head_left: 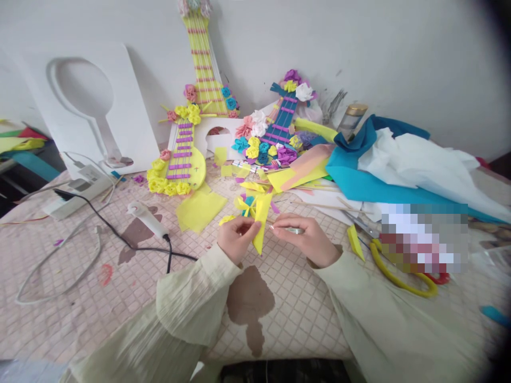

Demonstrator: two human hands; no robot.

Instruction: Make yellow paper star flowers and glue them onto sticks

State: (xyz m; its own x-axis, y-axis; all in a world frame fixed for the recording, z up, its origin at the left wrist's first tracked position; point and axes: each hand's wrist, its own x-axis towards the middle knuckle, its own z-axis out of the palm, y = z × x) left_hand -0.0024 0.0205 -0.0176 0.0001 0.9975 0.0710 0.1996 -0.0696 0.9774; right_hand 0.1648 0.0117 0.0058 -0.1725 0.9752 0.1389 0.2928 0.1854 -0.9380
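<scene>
1. Left hand: fingers nearly closed, pinching one folded yellow paper strip, which stands tilted between the two hands.
2. Right hand: fingers closed around one slim tool, its tip near the strip; whether they touch, I cannot tell.
3. Beyond the hands: three decorated toy guitars and one jar.
4. Left of the left hand: one glue gun, one power strip on the surface.

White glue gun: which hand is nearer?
Left: the left hand is apart from the white glue gun, on its right; the right hand is farther right.
</scene>
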